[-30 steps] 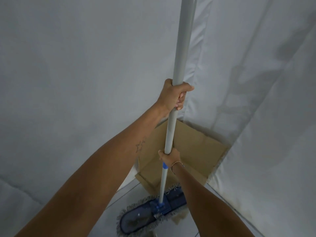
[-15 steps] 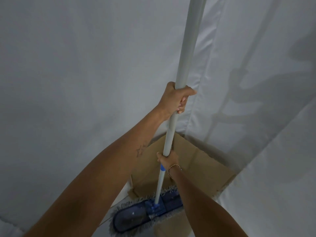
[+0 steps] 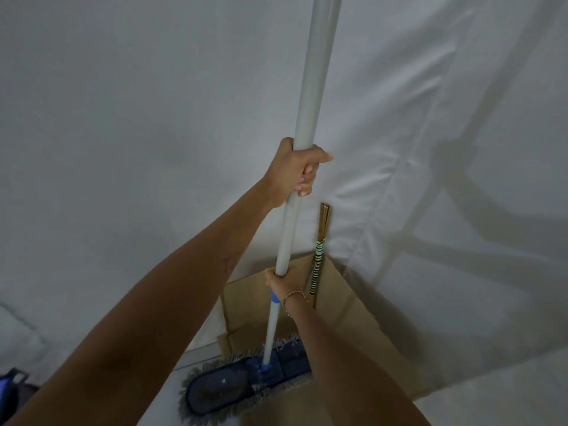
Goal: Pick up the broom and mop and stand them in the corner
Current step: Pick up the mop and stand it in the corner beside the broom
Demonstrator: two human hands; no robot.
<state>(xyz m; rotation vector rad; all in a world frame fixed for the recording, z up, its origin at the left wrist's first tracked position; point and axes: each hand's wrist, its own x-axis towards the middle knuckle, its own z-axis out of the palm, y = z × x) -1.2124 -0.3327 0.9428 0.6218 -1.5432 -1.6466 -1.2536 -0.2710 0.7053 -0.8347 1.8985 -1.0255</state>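
The mop has a long pale grey handle (image 3: 310, 87) that runs nearly upright from the top of the view down to a flat blue head (image 3: 233, 385) with a grey fringe, resting on the floor. My left hand (image 3: 296, 169) grips the handle high up. My right hand (image 3: 284, 282), with a thin bracelet at the wrist, grips it lower, just above a blue collar. A broom (image 3: 319, 253) with a striped green-and-black wrapped handle and straw-coloured sticks at its top leans upright in the corner, right behind the mop handle.
White cloth (image 3: 138, 118) hangs on both sides and meets in a corner ahead. Flattened brown cardboard (image 3: 341, 321) covers the corner floor under the mop head. A dark blue object (image 3: 10, 385) sits at the lower left edge.
The view has shifted so the broom in the corner now shows. The mop head sits a little further onto the cardboard. Both hands keep their grips on the handle.
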